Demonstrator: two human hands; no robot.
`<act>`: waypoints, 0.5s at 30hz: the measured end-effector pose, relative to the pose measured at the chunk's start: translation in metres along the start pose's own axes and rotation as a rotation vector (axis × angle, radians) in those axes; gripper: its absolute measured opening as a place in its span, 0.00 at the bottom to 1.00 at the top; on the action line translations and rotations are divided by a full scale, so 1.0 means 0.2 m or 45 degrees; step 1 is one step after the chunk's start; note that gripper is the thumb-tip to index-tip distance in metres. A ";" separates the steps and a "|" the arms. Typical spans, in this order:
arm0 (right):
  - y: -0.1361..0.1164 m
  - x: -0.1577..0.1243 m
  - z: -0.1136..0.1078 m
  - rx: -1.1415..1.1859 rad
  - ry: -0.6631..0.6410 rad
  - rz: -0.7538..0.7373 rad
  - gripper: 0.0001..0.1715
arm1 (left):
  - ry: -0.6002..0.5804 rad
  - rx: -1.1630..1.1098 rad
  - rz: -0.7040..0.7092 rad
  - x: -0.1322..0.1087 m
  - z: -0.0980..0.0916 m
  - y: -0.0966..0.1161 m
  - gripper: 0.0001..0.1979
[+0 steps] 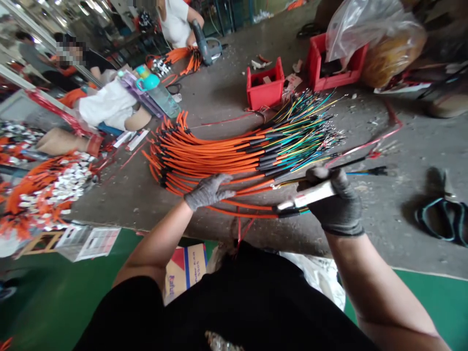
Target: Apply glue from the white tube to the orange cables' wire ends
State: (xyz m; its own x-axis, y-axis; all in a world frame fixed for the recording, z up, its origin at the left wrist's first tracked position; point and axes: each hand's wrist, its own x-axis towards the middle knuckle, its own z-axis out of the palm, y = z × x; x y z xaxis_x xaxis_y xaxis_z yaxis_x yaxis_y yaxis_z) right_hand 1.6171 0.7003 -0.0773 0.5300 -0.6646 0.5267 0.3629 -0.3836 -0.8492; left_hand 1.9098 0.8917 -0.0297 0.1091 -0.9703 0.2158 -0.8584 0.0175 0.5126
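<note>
Gloved left hand [208,191] lies open across orange cables [219,156] while the gloved right hand [334,204] clenches a white-sleeved cable end [306,196].

Orange wire bundle [215,156] blocks the path forward.

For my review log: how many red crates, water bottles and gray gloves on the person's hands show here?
Red crates: 2
Water bottles: 1
Gray gloves: 2
Total: 5
</note>
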 end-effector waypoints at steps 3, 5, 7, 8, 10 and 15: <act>-0.03 0.00 0.02 0.630 0.030 0.140 0.30 | 0.035 0.114 -0.001 -0.16 0.06 -0.16 0.16; -0.05 0.00 0.03 0.826 0.035 0.141 0.29 | 0.036 0.149 -0.010 -0.20 0.11 -0.18 0.10; -0.07 -0.01 0.04 0.839 0.018 0.130 0.28 | 0.019 0.164 -0.040 -0.18 0.15 -0.14 0.09; -0.07 -0.02 0.05 0.838 0.009 0.142 0.27 | -0.010 0.157 -0.052 -0.15 0.16 -0.10 0.09; -0.09 -0.04 0.05 0.867 0.035 0.208 0.23 | -0.124 0.077 -0.032 -0.07 0.18 0.00 0.10; -0.17 -0.10 0.06 1.013 0.238 0.556 0.20 | -0.455 -0.303 0.199 0.21 0.21 0.27 0.29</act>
State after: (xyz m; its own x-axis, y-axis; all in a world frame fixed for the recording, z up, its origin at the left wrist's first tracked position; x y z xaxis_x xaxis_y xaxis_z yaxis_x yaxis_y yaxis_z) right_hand 1.6024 0.7347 -0.0584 0.6364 -0.7658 0.0927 0.6162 0.4324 -0.6583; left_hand 1.8478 0.8428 -0.0276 -0.2285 -0.9732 0.0272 -0.7072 0.1851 0.6823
